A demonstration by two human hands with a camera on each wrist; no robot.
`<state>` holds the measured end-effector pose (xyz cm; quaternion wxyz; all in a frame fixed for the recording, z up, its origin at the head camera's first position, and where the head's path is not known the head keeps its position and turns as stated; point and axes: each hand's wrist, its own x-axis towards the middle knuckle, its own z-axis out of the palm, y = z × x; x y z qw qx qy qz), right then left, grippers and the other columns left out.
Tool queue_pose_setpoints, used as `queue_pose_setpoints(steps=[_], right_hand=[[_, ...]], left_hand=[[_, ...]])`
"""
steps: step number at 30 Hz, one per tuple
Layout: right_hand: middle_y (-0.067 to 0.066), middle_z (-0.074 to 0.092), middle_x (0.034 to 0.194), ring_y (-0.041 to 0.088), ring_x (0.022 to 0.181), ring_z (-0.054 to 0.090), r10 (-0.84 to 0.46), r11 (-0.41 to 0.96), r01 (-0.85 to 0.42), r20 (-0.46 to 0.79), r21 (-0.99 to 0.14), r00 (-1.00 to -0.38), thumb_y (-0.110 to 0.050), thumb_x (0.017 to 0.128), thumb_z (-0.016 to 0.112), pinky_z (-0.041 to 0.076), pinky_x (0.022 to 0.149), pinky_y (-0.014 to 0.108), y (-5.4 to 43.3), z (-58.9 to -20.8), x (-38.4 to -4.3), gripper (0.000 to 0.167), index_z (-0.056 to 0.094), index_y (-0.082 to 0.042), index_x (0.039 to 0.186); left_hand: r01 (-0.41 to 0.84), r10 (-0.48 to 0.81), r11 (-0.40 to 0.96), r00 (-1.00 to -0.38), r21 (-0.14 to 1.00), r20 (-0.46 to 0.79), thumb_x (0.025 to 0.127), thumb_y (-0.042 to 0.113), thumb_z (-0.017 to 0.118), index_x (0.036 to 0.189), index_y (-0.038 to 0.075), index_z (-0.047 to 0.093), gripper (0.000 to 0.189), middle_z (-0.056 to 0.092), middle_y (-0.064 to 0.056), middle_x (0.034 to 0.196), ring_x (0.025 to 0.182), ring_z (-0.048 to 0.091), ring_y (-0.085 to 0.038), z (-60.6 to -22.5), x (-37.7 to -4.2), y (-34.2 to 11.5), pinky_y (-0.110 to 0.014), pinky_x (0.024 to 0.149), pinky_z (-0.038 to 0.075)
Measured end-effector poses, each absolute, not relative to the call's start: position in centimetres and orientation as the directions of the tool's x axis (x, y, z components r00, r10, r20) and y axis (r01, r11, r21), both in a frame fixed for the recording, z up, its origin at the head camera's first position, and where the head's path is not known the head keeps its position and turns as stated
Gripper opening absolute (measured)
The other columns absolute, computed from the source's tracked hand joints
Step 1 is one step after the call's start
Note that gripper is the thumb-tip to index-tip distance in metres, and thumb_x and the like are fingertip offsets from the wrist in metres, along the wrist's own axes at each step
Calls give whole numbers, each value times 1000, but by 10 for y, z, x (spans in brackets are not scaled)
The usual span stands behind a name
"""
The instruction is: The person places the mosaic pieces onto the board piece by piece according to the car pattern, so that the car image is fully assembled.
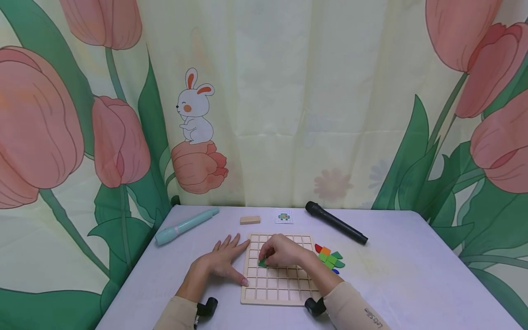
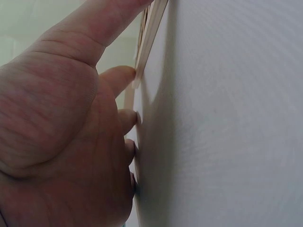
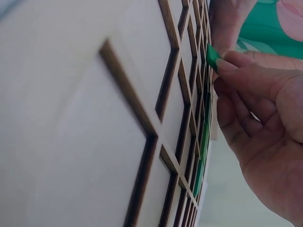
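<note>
A wooden grid board lies on the white table, its square cells framed by raised strips. My left hand rests spread along the board's left edge, thumb and forefinger touching the rim; the left wrist view shows its palm close up. Over the board's upper left cells, my right hand pinches a small green tile between thumb and fingertips. In the right wrist view the tile is held at the grid, and further green pieces sit in cells beyond. The right hand hides part of the board in the head view.
Right of the board lies a cluster of coloured tiles in green, orange, red and blue. Behind it are a black microphone, a pattern card, a wooden block and a pale teal tube-like object. A tulip-print curtain hangs behind the table.
</note>
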<state>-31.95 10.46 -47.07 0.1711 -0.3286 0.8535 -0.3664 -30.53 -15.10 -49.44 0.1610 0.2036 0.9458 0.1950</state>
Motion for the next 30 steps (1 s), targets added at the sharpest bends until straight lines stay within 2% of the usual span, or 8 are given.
queue_pose_setpoints(steps=[16,23,26,30], right_hand=[[2,76,98,5,82,62,-670,537,-459,-27,-707,-742,3,89,76,54,75,20,106,-469,-313,20,81,-10,103],[5,76,105,10,87,64,-652,519,-511,69,-685,-755,-10,94,76,54,79,23,121,-466,-310,19,79,-9,112],[6,76,105,12,86,65,-641,493,-530,124,-690,-757,-13,95,76,55,78,23,130,-461,-308,20,77,-8,115],[0,75,99,9,81,64,-613,470,-541,183,-697,-769,-17,94,78,55,72,24,142,-453,-305,20,77,-12,113]], left_hand=[[326,451,839,-865,435,-222,64,74,85,165,29,30,124,11,-14,176,163,2,-40,-495,-305,-151,-66,128,4],[327,452,839,-863,434,-223,64,76,85,166,30,29,125,10,-14,176,163,1,-41,-496,-307,-150,-66,128,3],[321,446,843,-866,432,-226,63,75,85,166,31,28,126,10,-14,176,163,1,-41,-496,-307,-150,-66,128,3],[315,439,846,-869,430,-228,63,74,86,166,30,28,126,10,-14,176,163,1,-41,-496,-306,-150,-65,128,4]])
